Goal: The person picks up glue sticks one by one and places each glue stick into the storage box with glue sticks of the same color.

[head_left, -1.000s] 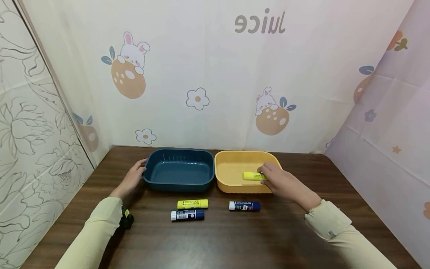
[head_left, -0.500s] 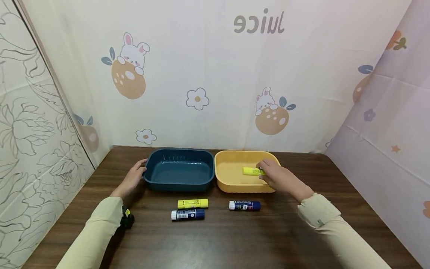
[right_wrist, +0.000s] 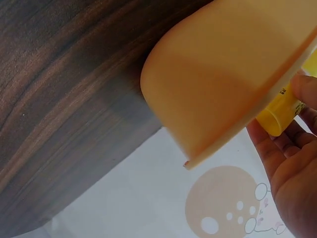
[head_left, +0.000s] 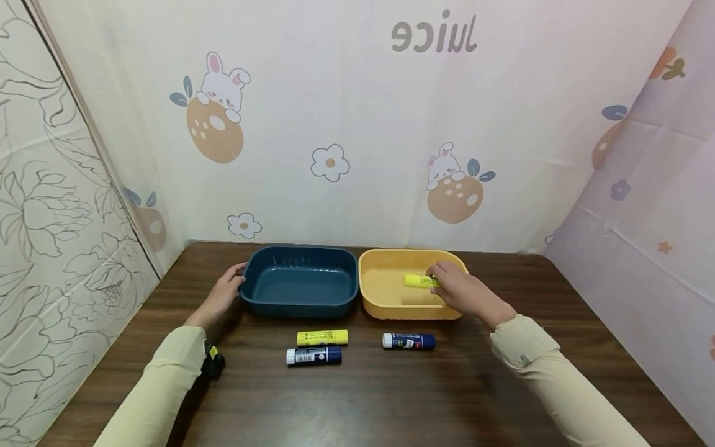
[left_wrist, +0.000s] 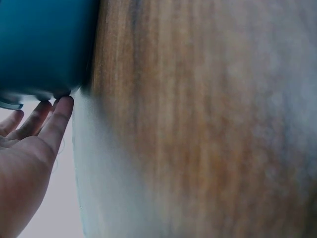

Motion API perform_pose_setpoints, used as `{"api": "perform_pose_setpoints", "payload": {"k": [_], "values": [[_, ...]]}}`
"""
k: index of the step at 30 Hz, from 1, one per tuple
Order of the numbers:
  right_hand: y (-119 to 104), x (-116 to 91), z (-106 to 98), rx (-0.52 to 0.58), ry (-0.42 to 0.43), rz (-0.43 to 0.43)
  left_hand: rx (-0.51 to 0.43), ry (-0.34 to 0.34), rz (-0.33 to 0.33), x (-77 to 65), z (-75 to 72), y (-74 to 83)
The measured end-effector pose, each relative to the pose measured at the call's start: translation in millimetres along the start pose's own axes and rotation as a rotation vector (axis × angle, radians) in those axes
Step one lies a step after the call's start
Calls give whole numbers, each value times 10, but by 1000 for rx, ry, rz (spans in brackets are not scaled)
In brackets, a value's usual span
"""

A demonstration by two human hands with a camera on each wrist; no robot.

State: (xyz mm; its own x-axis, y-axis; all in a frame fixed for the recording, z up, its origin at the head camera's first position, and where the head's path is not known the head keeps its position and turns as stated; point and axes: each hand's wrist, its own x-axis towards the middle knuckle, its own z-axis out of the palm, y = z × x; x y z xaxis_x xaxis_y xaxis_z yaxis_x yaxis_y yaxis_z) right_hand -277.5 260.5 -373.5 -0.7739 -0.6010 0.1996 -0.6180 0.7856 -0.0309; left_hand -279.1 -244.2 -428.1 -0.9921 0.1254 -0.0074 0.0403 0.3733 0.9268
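My right hand (head_left: pixel 460 292) pinches a yellow glue stick (head_left: pixel 420 281) by its right end, over the inside of the yellow bin (head_left: pixel 410 313). In the right wrist view, thumb and fingers close round the glue stick (right_wrist: pixel 280 116) at the bin's rim. My left hand (head_left: pixel 222 295) touches the left side of the dark blue bin (head_left: pixel 301 310); the left wrist view has its fairly straight fingers (left_wrist: pixel 60 116) against the blue wall. In front of the bins lie another yellow glue stick (head_left: pixel 322 338), a navy glue stick with a white end (head_left: pixel 314 356) and a similar navy one (head_left: pixel 409 341).
Both bins stand side by side at the back of the dark wooden table (head_left: pixel 357 403), close to a printed curtain (head_left: pixel 380 205). A black band with a yellow mark (head_left: pixel 213 360) sits at the left wrist.
My right hand has shifted slightly left and farther back over the yellow bin, the glue stick still pinched. My left hand stays at the blue bin.
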Motion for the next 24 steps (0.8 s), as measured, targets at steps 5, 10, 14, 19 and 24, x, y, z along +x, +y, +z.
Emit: {"api": "perform_pose_setpoints", "payload": {"k": [5,10,14,19,24], "values": [[46,50,11,8,-22,26,-14,1,-8,11,6,-8],[113,100,42,-6,-34,36,-18,9,-10,17,14,-20],[178,137,96,-11,-29,39,-29,17,2,12,20,-7],[238,168,166,-15,0,20,-35,11,-3,4,17,7],[266,184,215,-11,27,-6,-44,5,-13,17,5,-9]]}}
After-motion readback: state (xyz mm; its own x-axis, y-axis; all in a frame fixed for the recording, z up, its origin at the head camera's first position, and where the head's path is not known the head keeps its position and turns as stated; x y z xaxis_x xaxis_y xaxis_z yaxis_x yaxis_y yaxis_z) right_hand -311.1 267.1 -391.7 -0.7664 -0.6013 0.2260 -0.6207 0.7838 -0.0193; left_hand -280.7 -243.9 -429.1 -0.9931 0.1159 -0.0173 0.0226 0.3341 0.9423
